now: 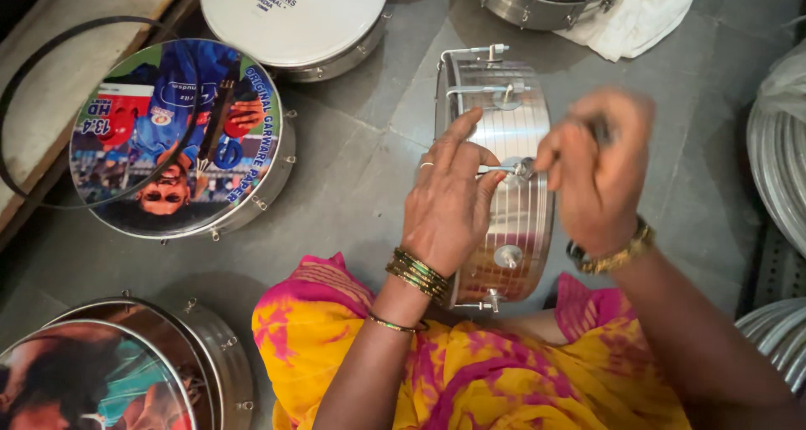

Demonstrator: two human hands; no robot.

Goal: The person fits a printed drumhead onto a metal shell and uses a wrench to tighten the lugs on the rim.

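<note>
Left hand (449, 199) pinches tension hook (495, 170) against steel drum shell (508, 228), shell standing on edge at centre frame, above lap. Right hand (600, 174), at 3 o'clock of shell, closes around small tool (600, 129) (blurred). Judged midway: four lugs visible on shell, one being tightened, no head seen fitted. Count: printed-head drums three (176, 136), white-head drum one (294, 18), loose black hoop one (25, 77).
</note>
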